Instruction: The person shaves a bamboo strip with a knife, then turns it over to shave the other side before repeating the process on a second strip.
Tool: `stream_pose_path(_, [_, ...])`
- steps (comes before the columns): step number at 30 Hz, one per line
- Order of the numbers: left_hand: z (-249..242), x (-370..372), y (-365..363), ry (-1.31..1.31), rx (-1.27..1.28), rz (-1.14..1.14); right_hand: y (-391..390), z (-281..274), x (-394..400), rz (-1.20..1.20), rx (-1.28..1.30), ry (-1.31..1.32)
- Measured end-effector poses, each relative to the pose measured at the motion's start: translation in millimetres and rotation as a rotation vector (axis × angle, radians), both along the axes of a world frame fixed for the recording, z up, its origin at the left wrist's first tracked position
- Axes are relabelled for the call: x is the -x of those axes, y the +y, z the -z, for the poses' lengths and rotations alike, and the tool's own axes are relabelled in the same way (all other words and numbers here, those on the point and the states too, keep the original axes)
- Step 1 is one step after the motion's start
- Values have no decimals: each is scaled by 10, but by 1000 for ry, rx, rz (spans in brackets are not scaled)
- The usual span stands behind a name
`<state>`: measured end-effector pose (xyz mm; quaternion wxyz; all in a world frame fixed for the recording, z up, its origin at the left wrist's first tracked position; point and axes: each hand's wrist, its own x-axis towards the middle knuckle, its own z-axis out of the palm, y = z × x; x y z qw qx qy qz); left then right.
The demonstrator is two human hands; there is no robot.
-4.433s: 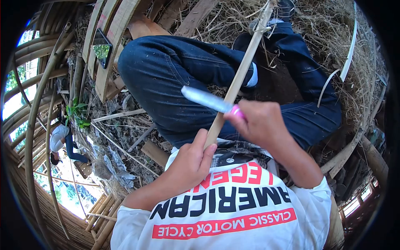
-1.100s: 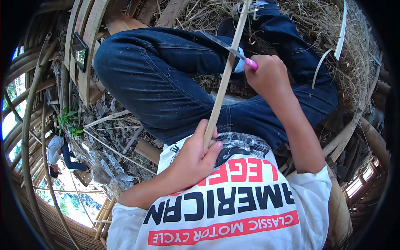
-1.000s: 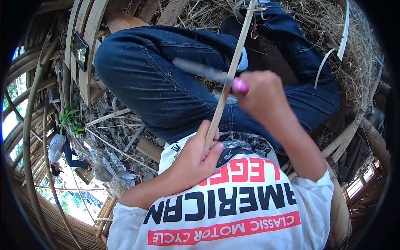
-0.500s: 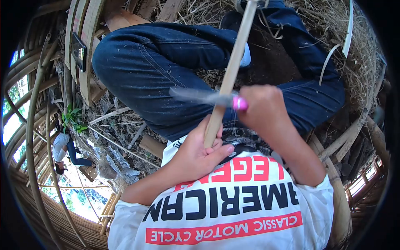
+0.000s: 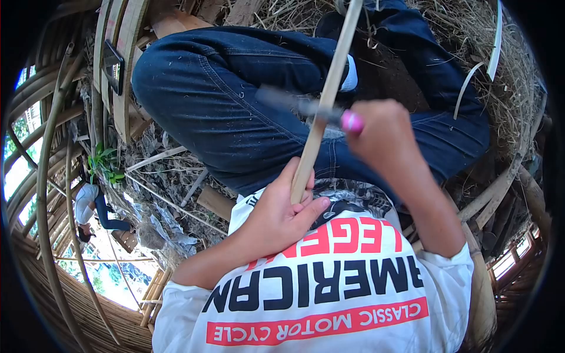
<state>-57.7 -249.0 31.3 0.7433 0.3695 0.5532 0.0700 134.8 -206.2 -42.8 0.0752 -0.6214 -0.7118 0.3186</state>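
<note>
My left hand is closed around the near end of a long bamboo strip, close to my belly. From there the strip slants up and away between my bent legs, its far end leaving the top of the view. In my right hand, a knife with a pink-ended handle is gripped in a fist. Its blade, smeared by motion, points left and crosses the strip partway along, above my left hand.
A phone rests on pale curved slats at the upper left. Dry straw lies to the right. Someone in a light top is farther off at left, near a bamboo wall and a green plant.
My right hand and the knife have moved a little farther up the strip, away from my body. My left hand keeps its hold in nearly the same spot.
</note>
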Motion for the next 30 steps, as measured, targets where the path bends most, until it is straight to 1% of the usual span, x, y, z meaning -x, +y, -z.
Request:
stream_pose_path(1, [-5, -7, 1, -1, 0, 0, 118, 92, -74, 124, 62, -69])
stream_pose_path(3, [-24, -17, 19, 1, 23, 7, 142, 81, -101, 126, 7, -32])
stream_pose_path(5, [-37, -11, -11, 6, 22, 1, -79, -65, 81, -91, -67, 159])
stream_pose_path(6, [-26, -16, -9, -2, 11, 2, -44, -59, 82, -110, -36, 106])
stream_pose_path(7, [-11, -22, -3, -9, 10, 3, 30, 45, 10, 8, -83, 15])
stream_pose_path(9, [5, -10, 15, 9, -3, 20, 267, 169, -239, 212, 70, 0])
stream_pose_path(10, [3, -8, 32, 12, -9, 16, 304, 149, -316, 188, 55, 82])
stream_pose_path(11, [-9, -8, 41, 3, 16, 5, 291, 106, -327, 184, 53, 85])
stream_pose_path(13, [-4, -15, 54, -19, 23, -12, 243, -133, -315, 259, 117, 404])
stream_pose_path(14, [28, -6, 32, -59, 32, -26, 204, -194, -312, 301, 154, 636])
stream_pose_path(15, [44, -4, 18, -98, 45, -42, 174, -170, -353, 293, 183, 740])
stream_pose_path(17, [27, -7, 25, -93, 68, -65, 180, -181, -405, 334, 286, 885])
stream_pose_path(20, [19, 51, 10, -107, 64, -32, 245, -145, -427, 387, 322, 916])
stream_pose_path(22, [-17, 78, 38, -174, 255, -98, 260, -108, -438, 399, 315, 939])
stream_pose_path(23, [-31, 86, 37, -176, 253, -105, 267, -85, -437, 417, 307, 958])
stream_pose_path(24, [-41, 90, 36, -184, 239, -115, 280, -25, -421, 370, 192, 893])
stream_pose_path(27, [-40, 78, -5, -183, 178, -115, 316, -6, -385, 366, 262, 949])
stream_pose_path(28, [-34, 75, -23, -169, 134, -96, 309, 77, -367, 354, 232, 822])
stream_pose_path(29, [-14, 82, -44, -170, 137, -100, 265, 98, -320, 352, 236, 820])
stream_pose_path(30, [15, 89, -66, -153, 103, -82, 205, 90, -238, 293, 125, 719])
